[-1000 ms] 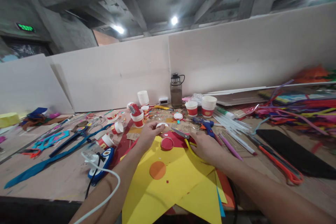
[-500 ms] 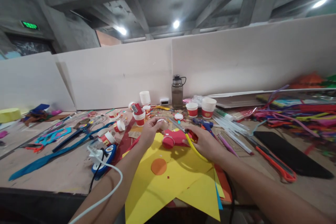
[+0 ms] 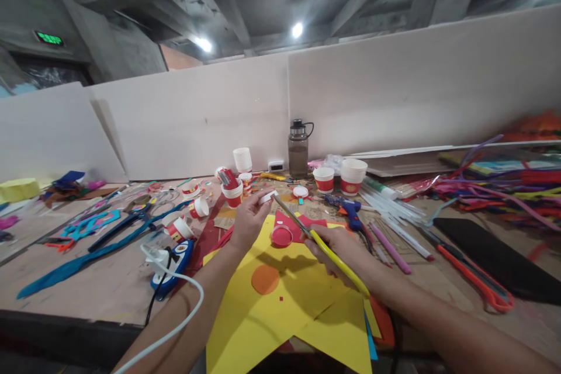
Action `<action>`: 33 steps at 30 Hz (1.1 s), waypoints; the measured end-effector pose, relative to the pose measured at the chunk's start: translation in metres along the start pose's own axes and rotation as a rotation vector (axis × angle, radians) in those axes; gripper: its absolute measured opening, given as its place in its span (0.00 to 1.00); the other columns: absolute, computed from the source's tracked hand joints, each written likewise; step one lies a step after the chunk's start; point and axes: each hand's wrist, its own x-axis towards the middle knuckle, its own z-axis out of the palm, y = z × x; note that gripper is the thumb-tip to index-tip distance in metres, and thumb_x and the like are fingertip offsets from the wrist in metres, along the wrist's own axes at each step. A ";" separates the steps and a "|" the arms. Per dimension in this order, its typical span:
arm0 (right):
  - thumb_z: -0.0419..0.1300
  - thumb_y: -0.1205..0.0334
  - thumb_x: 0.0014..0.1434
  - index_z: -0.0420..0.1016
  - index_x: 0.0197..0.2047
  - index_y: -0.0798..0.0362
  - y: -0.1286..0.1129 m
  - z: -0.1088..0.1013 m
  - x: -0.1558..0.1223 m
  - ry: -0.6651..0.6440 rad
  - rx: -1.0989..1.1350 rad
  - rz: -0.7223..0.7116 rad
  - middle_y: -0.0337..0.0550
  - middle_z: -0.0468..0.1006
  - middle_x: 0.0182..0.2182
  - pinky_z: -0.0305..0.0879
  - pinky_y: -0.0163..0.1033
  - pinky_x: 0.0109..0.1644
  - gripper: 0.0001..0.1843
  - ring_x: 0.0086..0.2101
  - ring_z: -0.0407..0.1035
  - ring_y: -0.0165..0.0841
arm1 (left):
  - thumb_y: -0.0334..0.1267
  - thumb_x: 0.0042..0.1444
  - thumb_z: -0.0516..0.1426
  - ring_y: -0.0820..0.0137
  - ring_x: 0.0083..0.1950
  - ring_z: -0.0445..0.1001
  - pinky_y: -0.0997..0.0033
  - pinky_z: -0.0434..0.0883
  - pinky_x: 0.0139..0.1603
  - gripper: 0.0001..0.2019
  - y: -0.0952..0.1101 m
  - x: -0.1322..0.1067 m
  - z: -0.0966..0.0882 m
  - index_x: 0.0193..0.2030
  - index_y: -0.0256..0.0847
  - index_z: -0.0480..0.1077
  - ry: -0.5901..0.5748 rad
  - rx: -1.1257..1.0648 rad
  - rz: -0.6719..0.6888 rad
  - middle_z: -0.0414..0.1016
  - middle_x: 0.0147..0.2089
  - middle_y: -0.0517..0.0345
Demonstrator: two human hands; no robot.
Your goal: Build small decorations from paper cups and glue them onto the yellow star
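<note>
My left hand (image 3: 250, 223) pinches a small white piece (image 3: 268, 196), which looks like part of a paper cup, between thumb and fingers. In my right hand (image 3: 336, 248) are scissors with yellow handles (image 3: 339, 262). Their blades (image 3: 289, 210) point up and left, with the tips at the white piece; whether they touch it I cannot tell. Beneath both hands lies yellow paper (image 3: 245, 327) with an orange circle (image 3: 265, 279) on it. A round red piece (image 3: 281, 236) sits on red paper (image 3: 313, 224) between my hands, partly covered by the scissors.
A blue glue gun (image 3: 348, 209), paper cups (image 3: 353, 175) and a water bottle (image 3: 298, 152) stand or lie beyond my hands. Orange-handled scissors (image 3: 480, 280) and a black slab (image 3: 495, 257) are at right. A white cable (image 3: 199, 304) crosses my left forearm; a power strip (image 3: 175, 272) is nearby.
The white piece has been raised and turned slightly in my left hand. My right hand has tilted the scissors, bringing the tips up to it and uncovering more of the handles.
</note>
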 end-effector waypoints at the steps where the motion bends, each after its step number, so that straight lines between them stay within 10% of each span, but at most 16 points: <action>1: 0.50 0.52 0.62 0.71 0.37 0.52 0.000 0.002 -0.001 -0.011 0.035 0.048 0.34 0.67 0.19 0.54 0.27 0.15 0.15 0.14 0.61 0.23 | 0.39 0.56 0.58 0.62 0.56 0.72 0.64 0.66 0.57 0.15 0.001 0.000 0.000 0.49 0.41 0.75 0.010 -0.005 -0.005 0.75 0.54 0.50; 33: 0.49 0.50 0.61 0.66 0.37 0.51 -0.021 0.002 -0.007 -0.078 0.093 0.241 0.32 0.63 0.20 0.50 0.25 0.09 0.13 0.12 0.58 0.22 | 0.41 0.57 0.57 0.62 0.55 0.71 0.62 0.65 0.58 0.17 0.004 -0.003 0.001 0.53 0.42 0.74 -0.053 0.090 -0.016 0.74 0.56 0.50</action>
